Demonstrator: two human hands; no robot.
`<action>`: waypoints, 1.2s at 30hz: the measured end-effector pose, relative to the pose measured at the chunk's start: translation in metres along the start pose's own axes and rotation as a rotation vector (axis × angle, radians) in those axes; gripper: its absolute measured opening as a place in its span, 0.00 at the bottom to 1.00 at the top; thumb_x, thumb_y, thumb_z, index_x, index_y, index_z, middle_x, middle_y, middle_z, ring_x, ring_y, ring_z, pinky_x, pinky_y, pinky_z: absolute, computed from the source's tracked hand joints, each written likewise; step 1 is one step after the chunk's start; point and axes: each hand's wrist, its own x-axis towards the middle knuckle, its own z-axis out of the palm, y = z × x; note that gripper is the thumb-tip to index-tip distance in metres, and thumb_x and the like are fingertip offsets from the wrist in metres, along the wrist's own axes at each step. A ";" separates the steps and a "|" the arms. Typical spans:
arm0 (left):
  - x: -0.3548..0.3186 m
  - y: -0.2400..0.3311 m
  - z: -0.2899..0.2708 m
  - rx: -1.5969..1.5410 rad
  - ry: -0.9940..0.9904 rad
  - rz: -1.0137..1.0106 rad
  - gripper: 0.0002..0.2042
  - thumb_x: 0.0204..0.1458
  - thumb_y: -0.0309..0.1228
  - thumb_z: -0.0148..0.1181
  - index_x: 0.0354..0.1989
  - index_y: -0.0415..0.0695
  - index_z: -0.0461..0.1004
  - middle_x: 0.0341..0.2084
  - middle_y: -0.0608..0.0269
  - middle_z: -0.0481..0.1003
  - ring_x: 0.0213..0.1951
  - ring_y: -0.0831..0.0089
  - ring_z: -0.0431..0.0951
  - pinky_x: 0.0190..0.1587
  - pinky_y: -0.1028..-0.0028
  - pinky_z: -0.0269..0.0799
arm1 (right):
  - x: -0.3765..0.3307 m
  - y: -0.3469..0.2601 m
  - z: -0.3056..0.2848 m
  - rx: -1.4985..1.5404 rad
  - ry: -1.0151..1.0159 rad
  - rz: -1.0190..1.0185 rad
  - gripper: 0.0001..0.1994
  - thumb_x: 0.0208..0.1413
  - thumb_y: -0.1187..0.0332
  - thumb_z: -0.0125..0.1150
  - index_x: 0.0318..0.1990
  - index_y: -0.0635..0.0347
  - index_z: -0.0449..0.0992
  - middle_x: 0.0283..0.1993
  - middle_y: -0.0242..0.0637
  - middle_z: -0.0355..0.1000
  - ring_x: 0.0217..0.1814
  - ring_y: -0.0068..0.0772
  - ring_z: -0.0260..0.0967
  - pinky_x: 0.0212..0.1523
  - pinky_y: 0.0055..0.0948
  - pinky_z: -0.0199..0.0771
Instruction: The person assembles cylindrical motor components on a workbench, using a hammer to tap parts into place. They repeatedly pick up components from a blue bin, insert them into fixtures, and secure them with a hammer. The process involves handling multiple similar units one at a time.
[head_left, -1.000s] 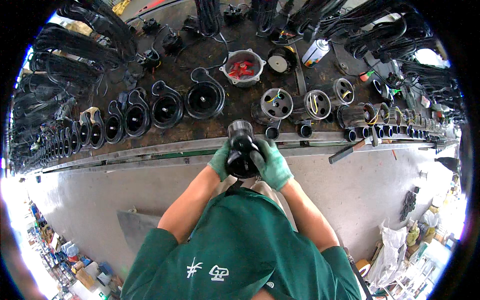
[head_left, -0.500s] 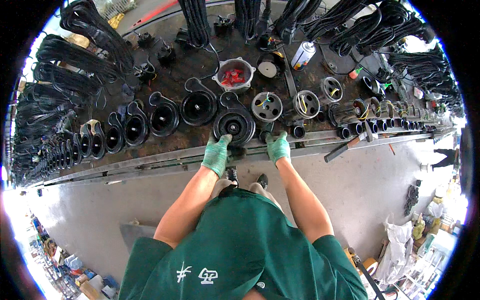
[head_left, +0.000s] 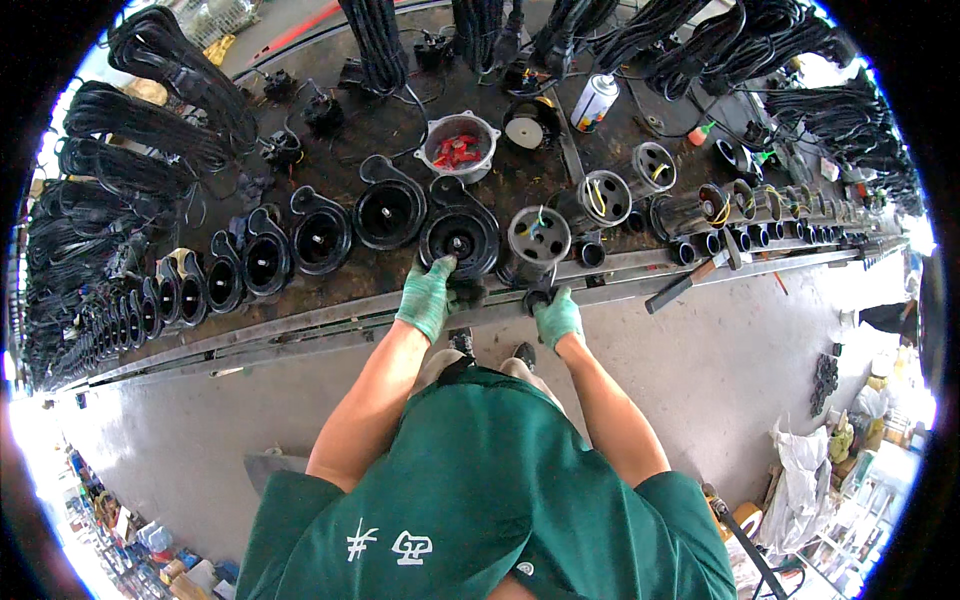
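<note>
Both my hands wear green gloves. My left hand [head_left: 427, 298] is closed on the near rim of a round black pump casing [head_left: 480, 243], its thumb over the edge. The casing has a looped spout on its far side and a small metal shaft in the middle. My right hand [head_left: 558, 318] is closed round a short black outlet pipe [head_left: 538, 299] at the bench's front edge. Just beyond this pipe stands a grey metal motor cylinder [head_left: 538, 237], its top pierced with holes and a light wire sticking up. My right fingertips are partly hidden.
More black casings [head_left: 322, 238] line the bench to the left; metal cylinders [head_left: 603, 198] run to the right. A grey metal pot [head_left: 486, 153] holds small red parts. Beyond are a spray can [head_left: 596, 103] and bundled black cables [head_left: 376, 45]. A hammer [head_left: 690, 281] overhangs the front edge.
The motor cylinder and its black pipe have come nearer to me with my right hand, tilting slightly. My left hand has stayed at the black casing. The whole view has shifted a little.
</note>
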 end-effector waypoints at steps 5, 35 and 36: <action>0.006 -0.013 0.000 -0.029 -0.013 0.004 0.20 0.62 0.33 0.59 0.62 0.53 0.67 0.48 0.55 0.79 0.41 0.56 0.84 0.40 0.53 0.86 | -0.029 0.026 0.007 -0.094 -0.021 0.021 0.30 0.58 0.52 0.62 0.58 0.64 0.60 0.43 0.63 0.78 0.48 0.67 0.76 0.47 0.55 0.76; 0.058 0.010 0.058 -0.364 0.011 0.055 0.15 0.61 0.31 0.61 0.53 0.38 0.71 0.43 0.47 0.79 0.41 0.46 0.84 0.44 0.48 0.86 | -0.034 0.074 0.025 -0.237 -0.107 -0.334 0.15 0.62 0.57 0.59 0.42 0.60 0.81 0.30 0.44 0.80 0.21 0.39 0.79 0.21 0.38 0.80; 0.062 0.006 0.054 -0.352 -0.013 0.030 0.18 0.60 0.34 0.63 0.55 0.39 0.70 0.45 0.49 0.79 0.42 0.46 0.83 0.44 0.49 0.86 | -0.033 0.071 0.021 -0.282 -0.140 -0.324 0.15 0.62 0.57 0.59 0.42 0.60 0.81 0.30 0.44 0.80 0.22 0.38 0.80 0.21 0.37 0.80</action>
